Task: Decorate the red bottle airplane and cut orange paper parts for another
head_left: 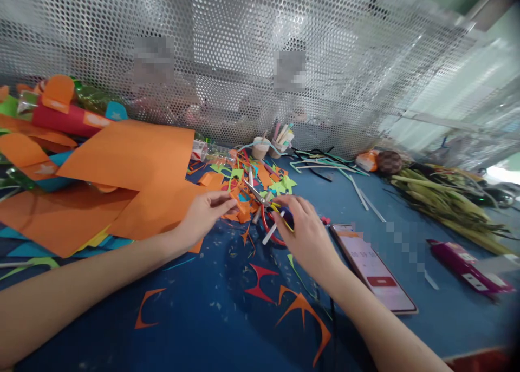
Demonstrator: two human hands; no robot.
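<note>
My left hand (209, 212) is pinched, thumb against forefinger, with a small piece of orange paper (240, 197) at its fingertips. Its outline is hard to separate from the scraps behind. In my right hand (304, 228) is a pair of scissors (259, 194) with yellow and dark blue handles. Their blades point up and left, toward the orange piece. Red handle loops (268, 220) show just left of the right hand, beside a short white stick (271, 232). A heap of orange and green paper scraps (280, 183) lies beyond both hands.
Large orange sheets (142, 152) and decorated bottles (67, 115) cover the left. Two cups (260, 148) stand by the mesh screen. To the right lie a phone (377, 269), a purple packet (463, 263) and dried husks (442, 204). Red and orange offcuts (262, 282) lie in front.
</note>
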